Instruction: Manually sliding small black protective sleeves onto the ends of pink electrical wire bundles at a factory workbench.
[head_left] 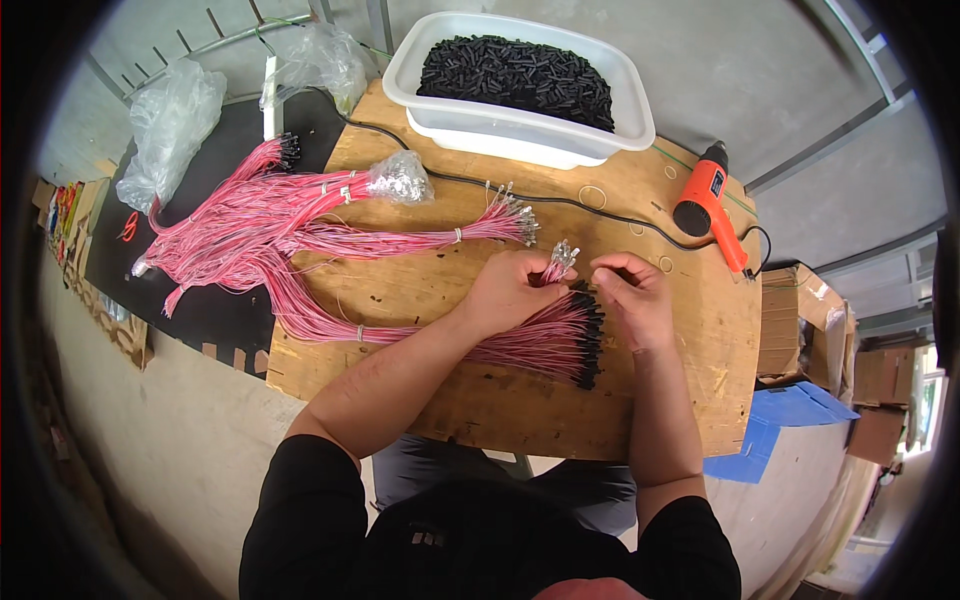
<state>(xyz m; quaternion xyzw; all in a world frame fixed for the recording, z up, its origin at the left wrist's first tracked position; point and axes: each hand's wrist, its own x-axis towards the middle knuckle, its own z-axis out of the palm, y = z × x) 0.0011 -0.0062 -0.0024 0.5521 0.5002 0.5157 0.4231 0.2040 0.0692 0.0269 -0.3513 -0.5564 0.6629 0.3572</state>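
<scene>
My left hand [512, 292] is closed round a small bunch of pink wires, whose bare silvery ends [563, 256] stick up above the thumb. Just to the right, my right hand [634, 297] has its thumb and forefinger pinched close to those ends. Anything between these fingertips is too small to make out. Below both hands lies a wide fan of pink wires [530, 345] with black sleeves [588, 345] on the ends. Another tied bundle with bare metal ends [512, 220] rests beyond my left hand.
A white plastic tub [520, 150] of short black tubes stands at the back. An orange heat gun [708, 208] lies at the right, its black cord [480, 187] crossing the wooden table [690, 400]. More pink wires [225, 225] spread left, near plastic bags [180, 125] and red-handled scissors [128, 227].
</scene>
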